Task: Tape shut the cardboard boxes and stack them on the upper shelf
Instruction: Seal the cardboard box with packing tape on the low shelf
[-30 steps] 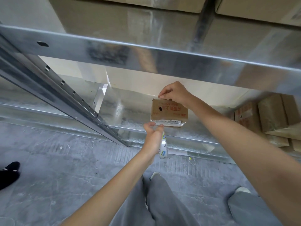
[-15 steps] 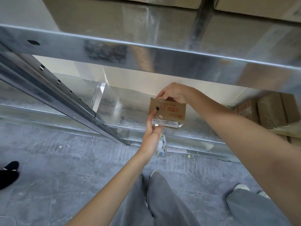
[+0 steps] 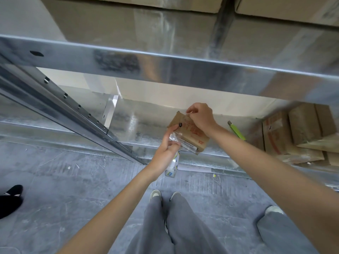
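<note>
The right hand (image 3: 200, 117) pinches the far top corner of a small box (image 3: 190, 133), which sits tilted over the lower shelf (image 3: 146, 125). The left hand (image 3: 166, 153) pinches clear tape (image 3: 175, 142) at the box's near edge, the tape roll (image 3: 172, 168) hanging below. A green cutter (image 3: 236, 131) lies just right.

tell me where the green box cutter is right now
In the head view the green box cutter lies on the lower metal shelf, right of the right hand and left of the piled cardboard boxes.
</note>
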`<state>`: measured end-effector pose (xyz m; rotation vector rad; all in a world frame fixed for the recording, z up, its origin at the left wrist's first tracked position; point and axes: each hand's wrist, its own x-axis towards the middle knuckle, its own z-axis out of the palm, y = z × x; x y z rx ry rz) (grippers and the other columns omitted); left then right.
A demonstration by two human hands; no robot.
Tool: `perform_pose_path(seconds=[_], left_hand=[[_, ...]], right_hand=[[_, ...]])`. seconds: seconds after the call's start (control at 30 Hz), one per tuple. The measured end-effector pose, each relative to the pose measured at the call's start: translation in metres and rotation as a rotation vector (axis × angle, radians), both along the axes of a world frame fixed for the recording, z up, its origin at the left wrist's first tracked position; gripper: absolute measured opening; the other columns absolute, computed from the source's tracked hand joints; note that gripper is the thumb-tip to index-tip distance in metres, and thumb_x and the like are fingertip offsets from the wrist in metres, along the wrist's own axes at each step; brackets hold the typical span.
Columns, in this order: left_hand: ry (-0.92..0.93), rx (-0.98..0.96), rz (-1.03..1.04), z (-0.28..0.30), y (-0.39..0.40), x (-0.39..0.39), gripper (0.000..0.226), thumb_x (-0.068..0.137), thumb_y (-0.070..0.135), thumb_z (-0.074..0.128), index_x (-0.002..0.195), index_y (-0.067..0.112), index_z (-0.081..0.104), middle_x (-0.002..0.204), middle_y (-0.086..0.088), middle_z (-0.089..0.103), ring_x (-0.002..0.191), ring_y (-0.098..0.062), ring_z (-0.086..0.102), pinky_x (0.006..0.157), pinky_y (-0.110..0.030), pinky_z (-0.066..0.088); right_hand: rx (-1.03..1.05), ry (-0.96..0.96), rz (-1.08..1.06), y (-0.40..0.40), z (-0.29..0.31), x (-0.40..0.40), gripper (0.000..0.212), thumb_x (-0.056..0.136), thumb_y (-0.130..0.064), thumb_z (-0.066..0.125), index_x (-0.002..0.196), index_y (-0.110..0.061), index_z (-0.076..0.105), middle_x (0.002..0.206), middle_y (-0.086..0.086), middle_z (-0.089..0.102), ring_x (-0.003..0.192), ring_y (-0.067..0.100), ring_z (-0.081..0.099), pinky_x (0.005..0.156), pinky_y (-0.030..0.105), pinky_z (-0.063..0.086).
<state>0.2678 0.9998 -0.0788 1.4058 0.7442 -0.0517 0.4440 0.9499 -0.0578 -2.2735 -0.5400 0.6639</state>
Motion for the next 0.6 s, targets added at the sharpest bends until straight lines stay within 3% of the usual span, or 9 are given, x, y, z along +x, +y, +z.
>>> perform_pose_path(seconds=[0.07, 0.13, 0.2, 0.27, 0.3, 0.4, 0.53, 0.6], left_hand=[[0.015, 0.030, -0.042, 0.002, 0.006, -0.003, 0.054, 0.098, 0.024, 0.050, 0.125, 0.069, 0.036, 0.108, -0.008, 0.061, 0.101, -0.014, 0.058, 0.083, -0.018, 0.041], [0.029, 0.043, -0.073, 0.005, 0.014, -0.005, 0.052, 0.099, 0.027, 0.050, 0.127, 0.068, 0.036, 0.115, 0.001, 0.063, 0.112, -0.006, 0.056, 0.090, -0.020, 0.039], [0.039, 0.058, -0.098, 0.008, 0.019, -0.005, 0.051, 0.100, 0.025, 0.049, 0.130, 0.064, 0.037, 0.117, 0.001, 0.063, 0.116, -0.006, 0.055, 0.094, -0.021, 0.038], [0.029, 0.081, -0.122, 0.011, 0.021, -0.005, 0.054, 0.099, 0.020, 0.049, 0.138, 0.055, 0.037, 0.110, 0.001, 0.067, 0.114, -0.006, 0.057, 0.094, -0.018, 0.038], [0.019, 0.082, -0.124, 0.014, 0.021, -0.006, 0.056, 0.098, 0.018, 0.049, 0.141, 0.052, 0.036, 0.105, 0.000, 0.070, 0.110, -0.003, 0.059, 0.092, -0.016, 0.038], [-0.013, 0.067, -0.104, 0.021, 0.023, -0.007, 0.064, 0.097, 0.014, 0.050, 0.146, 0.049, 0.028, 0.100, -0.004, 0.072, 0.105, 0.000, 0.062, 0.091, -0.015, 0.038], [-0.045, 0.081, -0.088, 0.037, 0.029, 0.000, 0.065, 0.093, 0.012, 0.055, 0.148, 0.038, 0.032, 0.089, 0.023, 0.071, 0.099, 0.011, 0.060, 0.100, -0.016, 0.037], [-0.065, 0.075, -0.077, 0.043, 0.030, 0.005, 0.066, 0.091, 0.013, 0.058, 0.147, 0.038, 0.033, 0.093, 0.015, 0.072, 0.098, 0.011, 0.060, 0.092, -0.011, 0.040]], right_hand=[[0.140, -0.179, 0.062, -0.018, 0.001, -0.013, 0.020, 0.096, -0.014, 0.054, 0.111, -0.005, 0.065, 0.109, 0.006, 0.064, 0.103, 0.018, 0.058, 0.086, 0.023, 0.042], [0.142, -0.232, 0.224, -0.039, 0.003, -0.025, 0.046, 0.097, -0.036, 0.054, 0.134, -0.009, 0.052, 0.130, 0.006, 0.057, 0.117, 0.017, 0.053, 0.100, 0.029, 0.040], [-0.026, -0.302, 0.489, -0.057, 0.001, -0.032, 0.086, 0.087, -0.059, 0.058, 0.150, -0.008, 0.029, 0.148, 0.009, 0.042, 0.132, 0.019, 0.040, 0.109, 0.029, 0.031], [-0.207, -0.442, 0.685, -0.068, -0.005, -0.033, 0.105, 0.083, -0.064, 0.059, 0.154, -0.006, 0.008, 0.161, 0.011, 0.016, 0.146, 0.021, 0.021, 0.118, 0.030, 0.019], [-0.238, -0.510, 0.716, -0.071, -0.006, -0.033, 0.102, 0.086, -0.059, 0.059, 0.154, -0.006, 0.005, 0.162, 0.011, 0.009, 0.147, 0.023, 0.019, 0.118, 0.032, 0.019], [-0.230, -0.609, 0.673, -0.069, -0.009, -0.036, 0.086, 0.092, -0.046, 0.057, 0.154, -0.005, 0.012, 0.162, 0.011, 0.013, 0.138, 0.031, 0.036, 0.110, 0.037, 0.031], [-0.290, -0.618, 0.626, -0.064, -0.014, -0.044, 0.085, 0.091, -0.042, 0.057, 0.154, -0.005, 0.012, 0.162, 0.012, 0.013, 0.130, 0.031, 0.041, 0.106, 0.036, 0.032], [-0.284, -0.611, 0.609, -0.063, -0.014, -0.045, 0.085, 0.092, -0.042, 0.056, 0.154, -0.005, 0.012, 0.162, 0.012, 0.013, 0.129, 0.031, 0.042, 0.107, 0.036, 0.032]])
